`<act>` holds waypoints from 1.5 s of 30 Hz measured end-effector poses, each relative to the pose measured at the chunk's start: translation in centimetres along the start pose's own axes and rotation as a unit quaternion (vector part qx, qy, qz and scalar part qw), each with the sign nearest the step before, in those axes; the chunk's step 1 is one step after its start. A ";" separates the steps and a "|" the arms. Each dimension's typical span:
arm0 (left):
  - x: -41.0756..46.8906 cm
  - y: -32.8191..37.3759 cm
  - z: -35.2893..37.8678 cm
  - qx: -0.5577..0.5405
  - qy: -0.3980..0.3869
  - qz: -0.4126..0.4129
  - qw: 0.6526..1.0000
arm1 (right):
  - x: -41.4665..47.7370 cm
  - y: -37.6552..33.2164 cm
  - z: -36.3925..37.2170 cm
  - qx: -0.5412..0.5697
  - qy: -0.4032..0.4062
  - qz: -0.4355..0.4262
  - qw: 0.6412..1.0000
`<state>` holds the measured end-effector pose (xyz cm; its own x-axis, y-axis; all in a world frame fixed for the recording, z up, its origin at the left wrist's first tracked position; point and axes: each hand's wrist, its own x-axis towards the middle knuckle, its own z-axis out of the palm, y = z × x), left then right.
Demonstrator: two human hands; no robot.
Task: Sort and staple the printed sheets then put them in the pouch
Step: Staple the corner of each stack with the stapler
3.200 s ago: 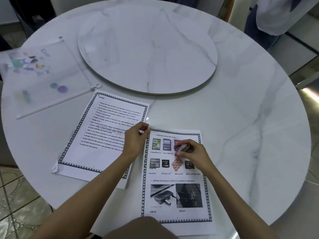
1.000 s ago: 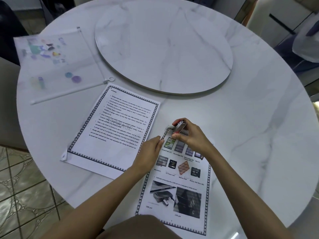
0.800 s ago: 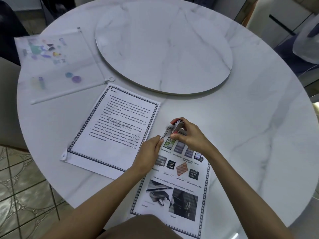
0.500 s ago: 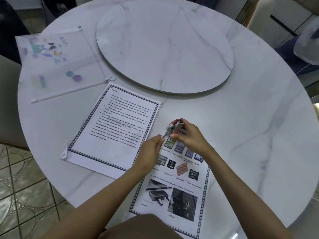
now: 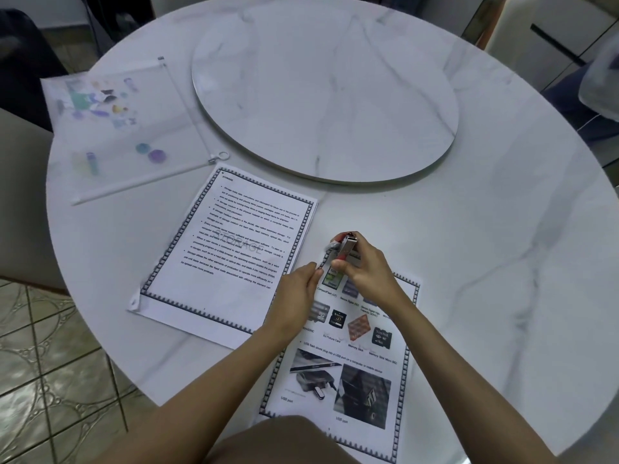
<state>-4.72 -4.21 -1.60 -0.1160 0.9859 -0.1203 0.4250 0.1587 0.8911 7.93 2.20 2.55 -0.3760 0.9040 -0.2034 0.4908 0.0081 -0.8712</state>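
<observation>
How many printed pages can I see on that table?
2: the text page lies beside the pouch; the picture page lies nearer, under the right hand. Each may hide more sheets beneath.

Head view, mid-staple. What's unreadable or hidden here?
All head view:
- Stapler: mostly wrapped by the right hand; whether a staple is in cannot be seen.
- Left hand: its own back hides the finger pads; pinching or pressing the picture sheet is unclear.
- Text sheet: body print too small.
- Pouch: blurred; contents versus printed pattern unclear.
</observation>
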 end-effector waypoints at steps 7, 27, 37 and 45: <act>-0.1 -0.1 0.3 0.001 0.011 -0.017 1.000 | 0.1 0.7 1.6 0.005 0.059 -0.015 0.998; 0.6 -0.4 1.0 0.023 -0.005 -0.020 1.000 | 0.7 2.0 -1.9 0.138 0.069 0.031 0.987; 1.3 0.9 2.6 0.000 0.003 -0.049 0.999 | -3.1 4.7 -3.1 -0.091 0.191 0.012 0.977; 1.5 1.4 3.7 -0.010 0.022 -0.069 0.997 | -5.9 8.8 -3.8 -0.229 0.184 0.052 0.954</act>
<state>-1.00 -2.31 -2.11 -0.2128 0.9512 -0.2237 0.3839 0.2919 0.8760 17.48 -1.47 -2.18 -0.0460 0.9984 -0.0333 0.8339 0.0201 -0.5516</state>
